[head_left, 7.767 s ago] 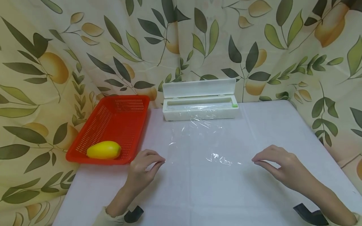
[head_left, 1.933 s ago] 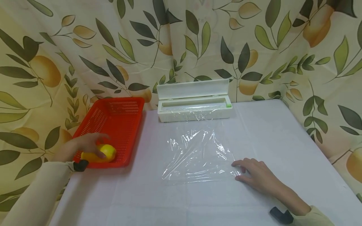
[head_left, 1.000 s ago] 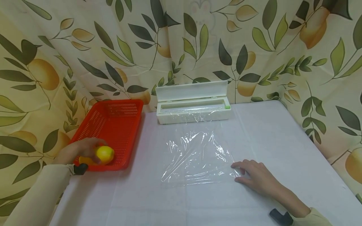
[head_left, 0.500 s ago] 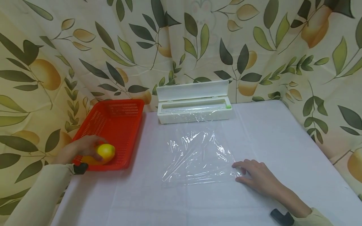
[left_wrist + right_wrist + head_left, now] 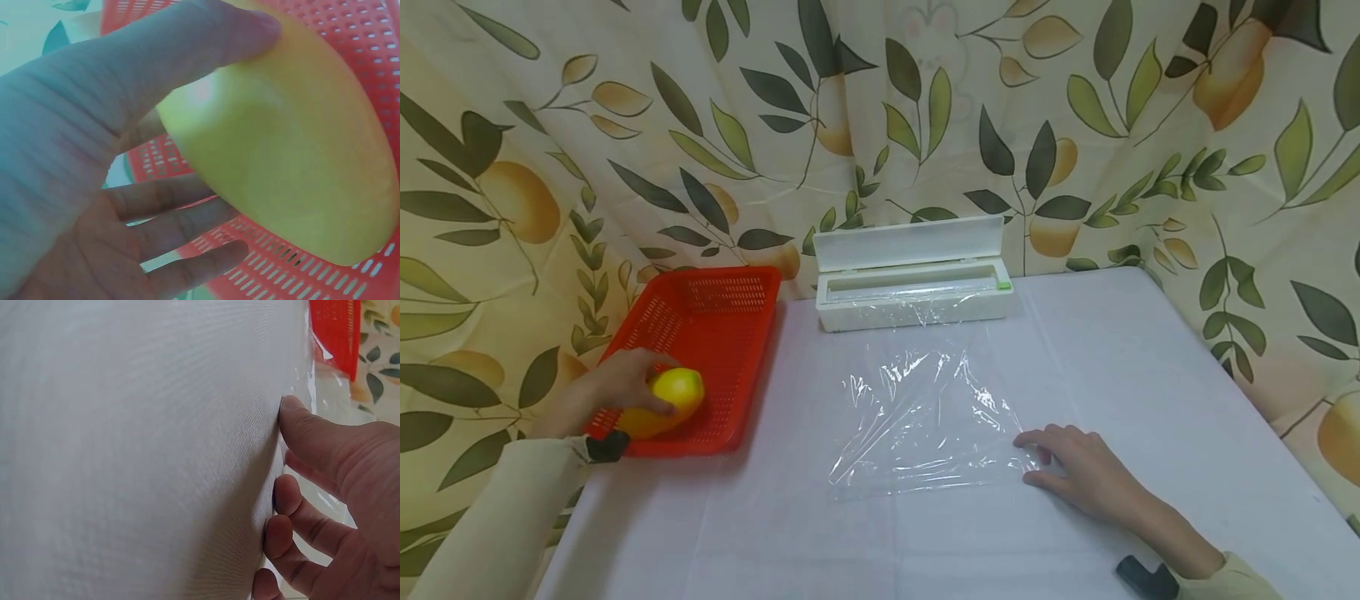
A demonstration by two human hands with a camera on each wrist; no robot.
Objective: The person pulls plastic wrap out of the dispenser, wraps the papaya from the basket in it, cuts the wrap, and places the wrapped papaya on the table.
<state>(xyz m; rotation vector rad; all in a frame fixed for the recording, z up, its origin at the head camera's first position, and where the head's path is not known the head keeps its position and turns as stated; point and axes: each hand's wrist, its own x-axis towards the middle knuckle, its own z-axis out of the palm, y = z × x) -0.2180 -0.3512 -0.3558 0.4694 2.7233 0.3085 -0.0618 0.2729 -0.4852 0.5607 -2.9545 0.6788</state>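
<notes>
White-clothed table [image 5: 1150, 358] under leafy curtains, left hand [image 5: 606, 392] curling round yellow mango [image 5: 664, 402] over red basket [image 5: 730, 350] at left edge, long axis pointing rightward at cling film [image 5: 917, 417], right hand [image 5: 1086, 471] lying flat, pinning film's near-right corner.

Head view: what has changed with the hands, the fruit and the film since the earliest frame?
The left hand left the table, reached into the red basket and took hold of the yellow fruit, tipping its end up. The cling film was cut free of the dispenser and now lies wrinkled. The right hand came down onto the film's right edge. Basket and open dispenser stayed put.
</notes>
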